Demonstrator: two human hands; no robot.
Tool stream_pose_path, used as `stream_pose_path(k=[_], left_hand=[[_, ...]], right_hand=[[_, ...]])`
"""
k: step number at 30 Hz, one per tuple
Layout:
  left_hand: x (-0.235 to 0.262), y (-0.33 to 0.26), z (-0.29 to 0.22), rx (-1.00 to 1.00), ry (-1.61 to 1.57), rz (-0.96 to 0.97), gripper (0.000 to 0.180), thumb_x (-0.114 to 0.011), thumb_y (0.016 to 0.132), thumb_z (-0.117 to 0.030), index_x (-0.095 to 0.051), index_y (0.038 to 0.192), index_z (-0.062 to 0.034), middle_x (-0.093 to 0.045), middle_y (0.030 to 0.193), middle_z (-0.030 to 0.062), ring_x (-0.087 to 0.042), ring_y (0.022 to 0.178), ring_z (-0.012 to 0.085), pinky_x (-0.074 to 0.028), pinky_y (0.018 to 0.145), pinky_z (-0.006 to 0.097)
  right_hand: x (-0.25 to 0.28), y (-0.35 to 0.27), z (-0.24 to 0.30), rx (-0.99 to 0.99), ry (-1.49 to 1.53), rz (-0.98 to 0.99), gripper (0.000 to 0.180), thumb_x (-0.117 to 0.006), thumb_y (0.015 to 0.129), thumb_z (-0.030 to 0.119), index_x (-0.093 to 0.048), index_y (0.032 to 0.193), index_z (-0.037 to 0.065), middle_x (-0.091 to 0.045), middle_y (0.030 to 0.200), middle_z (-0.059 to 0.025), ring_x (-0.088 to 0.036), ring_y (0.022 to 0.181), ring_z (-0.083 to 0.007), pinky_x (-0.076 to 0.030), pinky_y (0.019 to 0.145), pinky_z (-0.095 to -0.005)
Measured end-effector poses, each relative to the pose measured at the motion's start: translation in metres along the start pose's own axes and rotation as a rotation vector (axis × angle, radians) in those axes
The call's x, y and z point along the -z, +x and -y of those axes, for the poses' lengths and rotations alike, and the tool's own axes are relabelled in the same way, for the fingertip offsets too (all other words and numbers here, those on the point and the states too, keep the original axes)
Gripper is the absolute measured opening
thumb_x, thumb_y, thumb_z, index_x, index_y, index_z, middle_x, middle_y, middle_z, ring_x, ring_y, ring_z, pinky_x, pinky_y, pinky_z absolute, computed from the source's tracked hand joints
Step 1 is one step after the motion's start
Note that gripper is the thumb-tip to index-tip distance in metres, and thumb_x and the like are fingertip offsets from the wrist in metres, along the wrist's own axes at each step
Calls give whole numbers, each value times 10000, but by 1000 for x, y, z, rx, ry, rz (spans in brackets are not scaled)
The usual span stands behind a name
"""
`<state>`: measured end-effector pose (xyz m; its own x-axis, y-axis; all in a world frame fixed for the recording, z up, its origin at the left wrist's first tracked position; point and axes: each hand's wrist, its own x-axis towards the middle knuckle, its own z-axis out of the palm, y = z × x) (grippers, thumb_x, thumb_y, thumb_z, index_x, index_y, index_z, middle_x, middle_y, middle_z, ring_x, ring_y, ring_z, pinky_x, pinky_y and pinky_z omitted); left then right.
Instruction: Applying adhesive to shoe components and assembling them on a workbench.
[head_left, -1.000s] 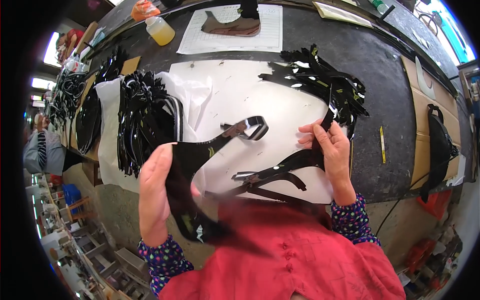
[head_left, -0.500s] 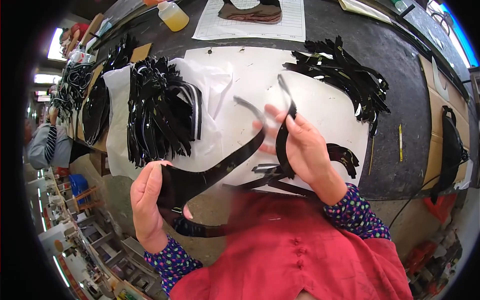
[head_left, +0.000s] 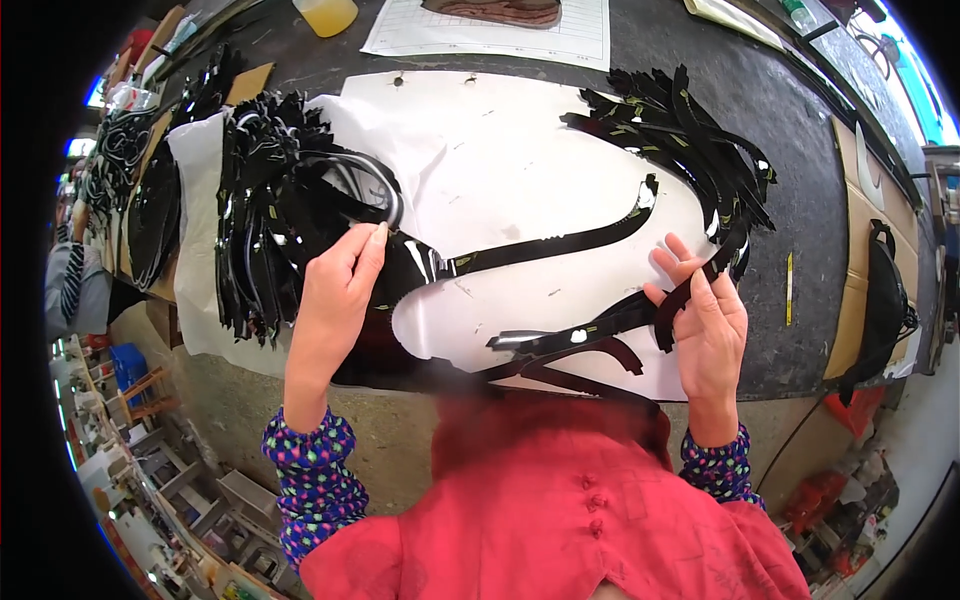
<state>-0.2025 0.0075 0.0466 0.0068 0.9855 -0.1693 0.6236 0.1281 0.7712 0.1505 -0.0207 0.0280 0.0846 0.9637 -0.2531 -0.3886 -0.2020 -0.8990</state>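
My left hand (head_left: 335, 295) pinches a wide glossy black leather-like piece (head_left: 415, 262) between thumb and fingers, at its upper edge. From that piece a narrow black strap (head_left: 550, 245) runs right across the white board (head_left: 480, 150) and curves up at its tip. At the right, my right hand (head_left: 710, 330) has thumb and fingers closed on a dark curved strip (head_left: 672, 312). Several loose black strips (head_left: 570, 340) lie near the board's front edge, between the hands. Left of my left hand is a thick pile of shiny black pieces (head_left: 260, 230) on white paper.
Another heap of black strips (head_left: 690, 145) covers the board's far right corner. A thin yellow tool (head_left: 789, 290) lies on the dark table (head_left: 790, 170). Farther back are a bottle of yellow liquid (head_left: 328, 14) and a printed sheet (head_left: 500, 42). Another person's striped sleeve (head_left: 73, 280) shows at far left.
The wide black piece has gone from in front of my body onto the board, its strap now stretched rightward. My left hand has moved up and right; my right hand has moved right.
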Motion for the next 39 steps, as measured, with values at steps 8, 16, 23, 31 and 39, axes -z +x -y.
stream_pose_path(k=[8,16,23,31,39], left_hand=[[-7,-9,0,-85,436,-333,148,-646,988,-180,-690,1042,-50,-683,790,168,-684,701,347,-511,575,403],[-21,-25,-3,-362,916,-604,237,-745,900,-118,-708,1133,-93,-701,1060,67,-667,830,254,-538,736,361],[-75,-69,-37,-321,31,-208,347,-735,853,42,-645,1178,-42,-636,1210,141,-636,1007,228,-520,882,342],[-96,-66,-42,282,-984,-37,363,-709,909,56,-520,1205,-35,-643,1119,93,-642,971,118,-570,806,256],[-98,-56,-23,-10,-296,-266,294,-722,915,28,-601,1180,-17,-660,1104,61,-642,982,112,-544,813,240]], right_hand=[[0,14,9,5,-228,44,219,-470,1080,101,-600,1195,-32,-568,1389,-215,-689,1085,-243,-600,833,-304],[-4,12,14,-50,-368,91,226,-501,1080,132,-569,1234,-19,-703,902,-102,-597,621,-98,-468,576,-217],[-9,21,22,517,-1104,628,145,-709,915,156,-693,1017,55,-643,705,-104,-620,546,-273,-474,485,-345],[-38,51,37,391,-1425,1099,191,-706,900,253,-622,828,97,-584,645,-52,-619,567,-302,-475,501,-408],[-23,70,49,553,-1452,913,166,-770,786,139,-680,911,77,-617,756,-63,-621,799,-267,-458,825,-385]])
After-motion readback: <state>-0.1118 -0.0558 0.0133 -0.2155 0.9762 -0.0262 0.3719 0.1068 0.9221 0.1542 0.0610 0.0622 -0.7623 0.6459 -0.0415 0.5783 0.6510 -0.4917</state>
